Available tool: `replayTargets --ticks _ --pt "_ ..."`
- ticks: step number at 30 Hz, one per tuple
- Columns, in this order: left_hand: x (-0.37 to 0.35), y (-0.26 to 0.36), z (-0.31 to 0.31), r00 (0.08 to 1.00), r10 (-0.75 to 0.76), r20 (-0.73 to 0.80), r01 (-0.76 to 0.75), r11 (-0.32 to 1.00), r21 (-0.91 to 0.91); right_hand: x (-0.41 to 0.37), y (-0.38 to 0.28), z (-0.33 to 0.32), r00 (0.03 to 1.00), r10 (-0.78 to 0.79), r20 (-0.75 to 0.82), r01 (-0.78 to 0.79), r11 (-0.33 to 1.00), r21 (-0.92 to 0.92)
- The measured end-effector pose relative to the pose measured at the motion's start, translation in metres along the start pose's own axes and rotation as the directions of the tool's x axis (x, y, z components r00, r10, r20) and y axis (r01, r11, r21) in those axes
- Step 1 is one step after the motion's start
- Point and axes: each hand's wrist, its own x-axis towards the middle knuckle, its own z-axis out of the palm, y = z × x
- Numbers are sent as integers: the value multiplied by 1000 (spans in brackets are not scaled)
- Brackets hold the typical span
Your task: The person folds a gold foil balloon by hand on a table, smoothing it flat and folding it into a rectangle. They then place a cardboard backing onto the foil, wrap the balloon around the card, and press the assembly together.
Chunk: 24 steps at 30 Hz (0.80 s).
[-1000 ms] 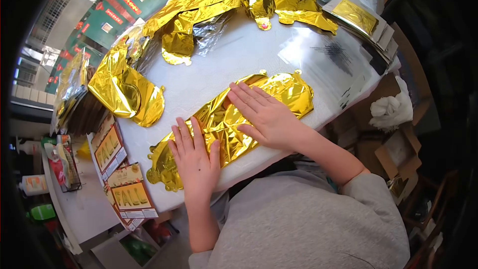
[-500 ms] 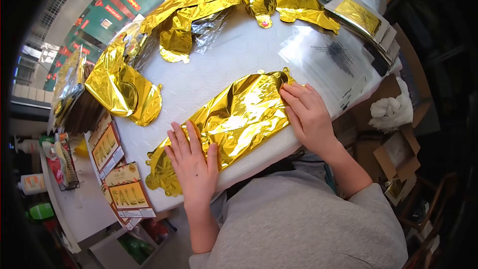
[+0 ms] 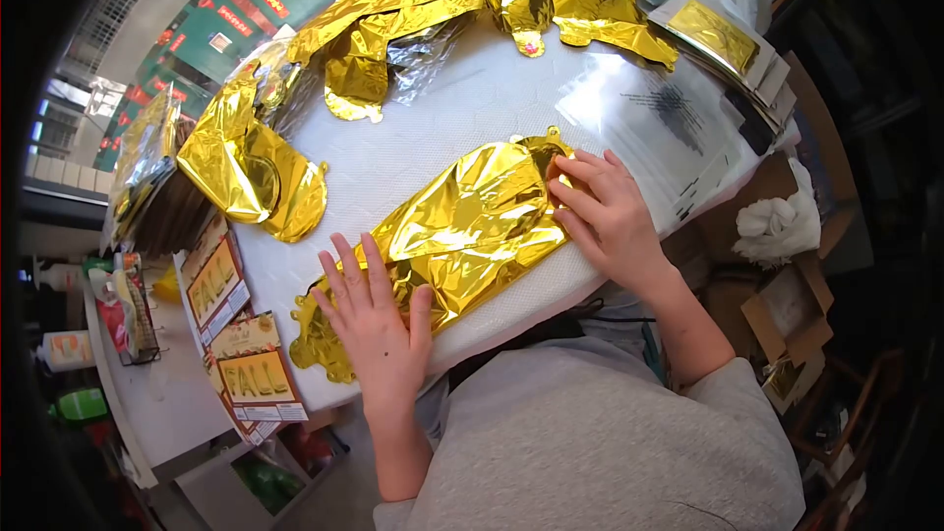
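Observation:
A flat gold foil balloon (image 3: 470,211), folded into a long strip, lies slantwise on the white padded table. My left hand (image 3: 382,323) is over its lower left part with fingers spread, holding nothing. Scalloped foil edges show left of that hand. At the upper right end, my right hand (image 3: 615,226) touches the foil with slightly bent fingers, which are apart. Part of the foil is hidden beneath both hands.
More gold foil balloons (image 3: 403,15) lie along the far edge. Clear plastic bags (image 3: 649,128) are at the right. Printed "FALL" cards (image 3: 258,379) sit at the left. Open cardboard boxes (image 3: 787,305) stand below right.
My left hand's fingers have spread wider and shifted slightly left. My right hand's fingers have bent a little at the foil's end, which has shifted slightly. The camera view has moved a little.

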Motion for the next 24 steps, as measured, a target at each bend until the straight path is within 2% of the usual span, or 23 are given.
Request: replayTargets --ticks 2,4,5,8,15,18,24 --pt "2 3 -6 1000 21 -15 -21 1000 -8 1 -2 -3 998 -21 57 19 999 36" --pt "4 4 -11 992 128 16 -129 991 35 3 -5 -3 998 -18 53 16 999 45" --pt "5 9 -13 989 144 -30 -145 988 -45 4 -7 -3 999 -17 49 14 999 52" --pt "7 15 -11 988 134 -70 -143 981 -130 12 -11 -3 999 -11 37 7 995 99" --pt "9 8 2 983 178 -52 -183 976 -121 25 -10 -4 996 -77 42 71 990 124" --pt "10 6 9 985 168 -32 -171 975 -140 20 -3 9 999 -11 -30 13 998 57" --pt "10 4 20 991 116 72 -106 986 -125 19 -9 15 999 31 10 -32 986 161"
